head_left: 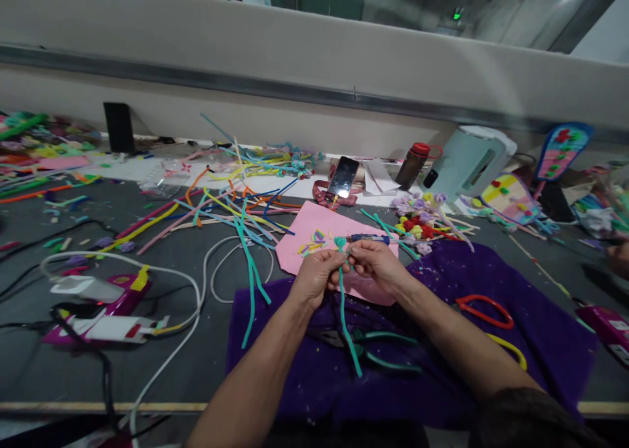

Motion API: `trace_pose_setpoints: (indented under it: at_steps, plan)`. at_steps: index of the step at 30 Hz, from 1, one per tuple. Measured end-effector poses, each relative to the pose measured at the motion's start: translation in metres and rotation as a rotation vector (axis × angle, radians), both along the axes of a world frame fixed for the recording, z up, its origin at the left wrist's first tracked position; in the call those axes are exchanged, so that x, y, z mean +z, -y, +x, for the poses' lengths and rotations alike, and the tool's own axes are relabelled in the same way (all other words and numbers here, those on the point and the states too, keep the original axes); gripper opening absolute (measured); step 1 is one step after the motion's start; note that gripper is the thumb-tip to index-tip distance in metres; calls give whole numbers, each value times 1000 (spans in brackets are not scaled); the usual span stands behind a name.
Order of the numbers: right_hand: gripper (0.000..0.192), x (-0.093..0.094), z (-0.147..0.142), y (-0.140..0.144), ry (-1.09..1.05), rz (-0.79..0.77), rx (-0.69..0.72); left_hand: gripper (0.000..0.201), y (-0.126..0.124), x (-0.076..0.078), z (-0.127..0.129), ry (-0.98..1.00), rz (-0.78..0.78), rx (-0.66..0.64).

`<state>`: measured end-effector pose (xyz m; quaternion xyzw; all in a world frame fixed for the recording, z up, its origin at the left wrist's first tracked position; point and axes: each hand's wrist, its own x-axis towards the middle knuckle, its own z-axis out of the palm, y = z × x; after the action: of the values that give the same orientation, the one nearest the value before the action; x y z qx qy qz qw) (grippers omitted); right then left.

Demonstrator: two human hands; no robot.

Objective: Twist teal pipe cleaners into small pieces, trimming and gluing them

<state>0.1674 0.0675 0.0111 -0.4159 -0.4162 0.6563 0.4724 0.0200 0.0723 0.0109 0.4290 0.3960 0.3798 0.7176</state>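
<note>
Teal pipe cleaner [344,304] pinched near upper end by left hand [314,279] and right hand [376,262]; both clenched on stem, fingertips meeting just below curled tip; long axis near vertical in view — free tail runs from grip toward body, over purple cloth [515,343], crossing pliers [373,353]; hands equally near stem; pink sheet [314,228] just beyond knuckles.

The desk [196,363] is covered by a grey surface. A purple cloth [540,330] is spread at its near edge, and a pink sheet [314,228] is laid beside it. White cables [196,291], loose pipe cleaners [230,212], glue guns [105,304], a phone [343,176] and a kettle [466,163] are placed on the desk.
</note>
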Motion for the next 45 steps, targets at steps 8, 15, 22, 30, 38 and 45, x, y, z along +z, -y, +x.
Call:
trace_pose_setpoints:
  at_steps: [8,15,22,30,38,45]
  plan:
    - [22,-7,7,-6,-97,-40,85,28,-1,-2,-3,0,38,-16]
    - [23,-4,9,-6,-163,-120,114,30,-2,-3,-3,-24,61,-19]
    - [15,-4,8,-2,-257,-112,220,29,0,0,-3,-15,91,-29]
    - [32,18,28,-7,238,144,57,28,1,2,-2,35,95,-21]
    - [37,26,85,1,1637,286,-139,29,5,10,-3,49,55,-6]
    - [39,2,62,-1,1803,91,-89,31,8,7,0,47,38,-79]
